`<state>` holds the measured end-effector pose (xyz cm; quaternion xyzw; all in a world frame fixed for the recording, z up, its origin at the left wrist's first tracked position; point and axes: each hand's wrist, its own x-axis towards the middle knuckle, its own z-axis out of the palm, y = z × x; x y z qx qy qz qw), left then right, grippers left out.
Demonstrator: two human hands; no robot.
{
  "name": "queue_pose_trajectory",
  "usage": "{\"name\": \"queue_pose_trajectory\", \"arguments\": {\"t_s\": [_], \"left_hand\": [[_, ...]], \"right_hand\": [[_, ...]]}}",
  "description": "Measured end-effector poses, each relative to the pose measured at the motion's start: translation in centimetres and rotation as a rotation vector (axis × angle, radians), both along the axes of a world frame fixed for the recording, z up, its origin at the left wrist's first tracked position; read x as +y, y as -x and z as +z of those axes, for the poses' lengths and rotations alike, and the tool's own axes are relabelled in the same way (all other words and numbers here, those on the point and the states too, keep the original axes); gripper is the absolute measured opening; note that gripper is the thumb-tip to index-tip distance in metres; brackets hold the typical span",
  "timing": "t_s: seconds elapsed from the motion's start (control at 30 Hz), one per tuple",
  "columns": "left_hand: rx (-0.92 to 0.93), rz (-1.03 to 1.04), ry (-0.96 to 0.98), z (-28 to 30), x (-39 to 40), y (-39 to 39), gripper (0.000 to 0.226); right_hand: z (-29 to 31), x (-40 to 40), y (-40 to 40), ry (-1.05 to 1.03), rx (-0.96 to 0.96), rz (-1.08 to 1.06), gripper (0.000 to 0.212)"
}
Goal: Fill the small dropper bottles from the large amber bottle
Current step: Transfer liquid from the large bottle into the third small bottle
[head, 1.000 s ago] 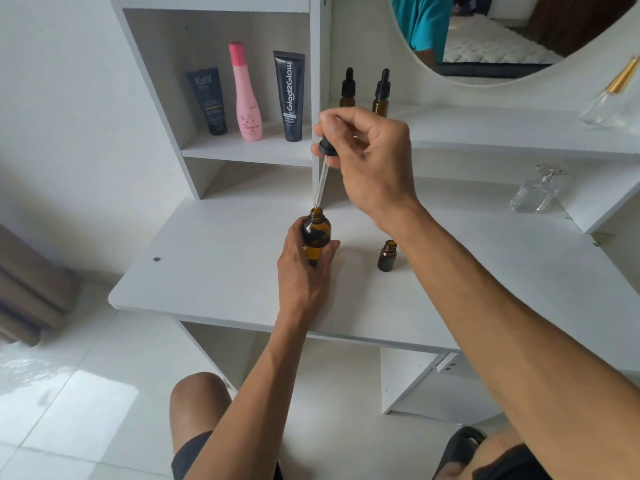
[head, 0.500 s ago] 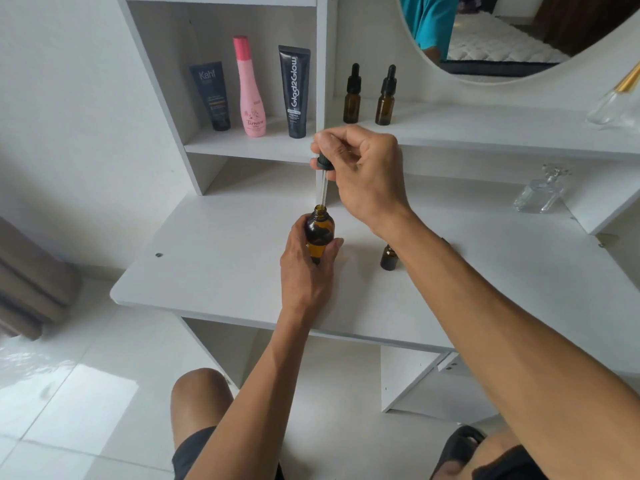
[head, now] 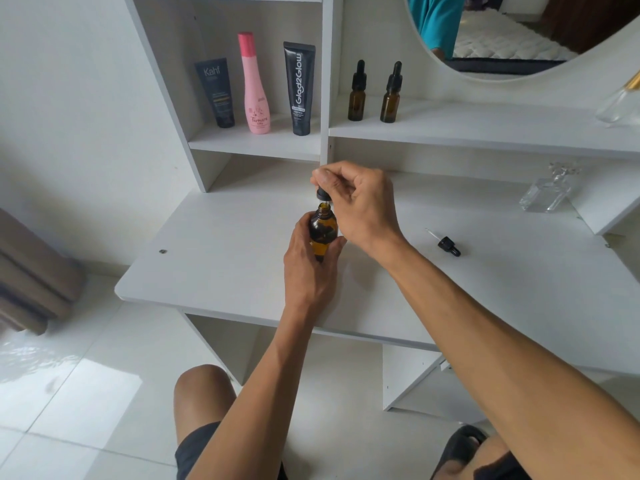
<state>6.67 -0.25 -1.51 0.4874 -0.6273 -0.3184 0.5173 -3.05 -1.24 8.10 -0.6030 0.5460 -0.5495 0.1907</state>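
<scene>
Where white desk meets tiled floor: left hand grips amber bottle, right hand pinches dropper.

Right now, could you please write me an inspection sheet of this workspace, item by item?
Surface: white dressing table with shelves behind.
Job's things: large amber bottle upright and uncapped; dropper cap just above its mouth; two capped dropper bottles on the right shelf; spare dropper lying on the table.
Clutter: Kahf tube, pink bottle and Glad2Glow tube on the left shelf; clear glass bottle at right.
Grippers: left hand grips the amber bottle; right hand pinches the dropper cap.
Cables: nothing seen.
Surroundings: round mirror, tiled floor.
</scene>
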Motion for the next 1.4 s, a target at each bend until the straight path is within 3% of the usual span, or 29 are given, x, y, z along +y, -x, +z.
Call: {"name": "queue_pose_trajectory", "arguments": {"t_s": [0.53,1.4], "left_hand": [[0.001,-0.011,-0.002,0.2,0.1,0.0,0.048],[-0.025,0.032,-0.02,-0.3,-0.2,0.2,0.048]], "right_hand": [[-0.6,0.2,0.0,-0.024,0.043,-0.018,0.02],[4.4,1.1,1.3,0.15,-0.253,-0.005,0.019]]}}
